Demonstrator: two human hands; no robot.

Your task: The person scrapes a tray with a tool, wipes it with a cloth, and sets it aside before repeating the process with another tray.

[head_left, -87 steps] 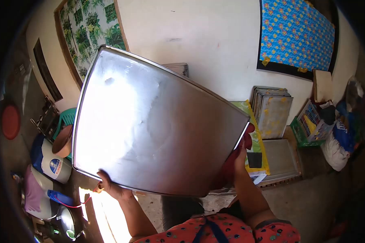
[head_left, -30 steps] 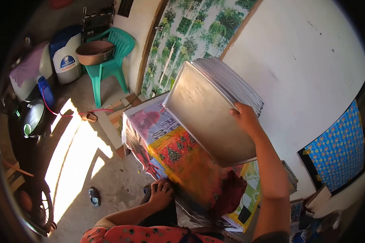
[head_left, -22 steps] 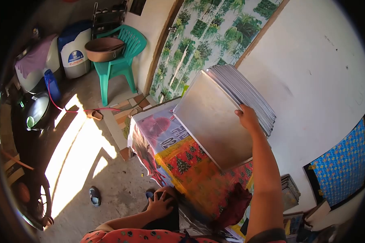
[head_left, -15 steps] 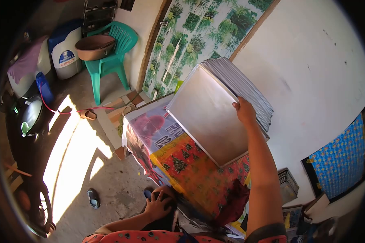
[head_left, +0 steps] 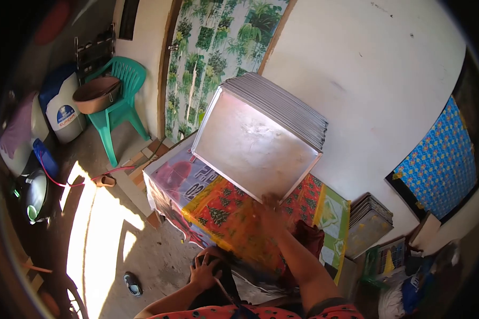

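Hovering just below the stack of trays (head_left: pixel 261 141) on the bench (head_left: pixel 218 204), the blurred right hand (head_left: pixel 269 210) holds nothing — stiff, slick, sharp-rimmed metal, probably best gripped by opposite edges; left hand (head_left: pixel 205 271) rests spread on the knee.

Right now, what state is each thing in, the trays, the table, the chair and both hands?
Stack of metal trays: leaning against the wall, standing on the table.
Table: covered with a colourful cloth.
Green chair: upright, a brown basin on its seat.
Right hand: blurred, over the cloth, holding nothing.
Left hand: resting low, near the table's edge.
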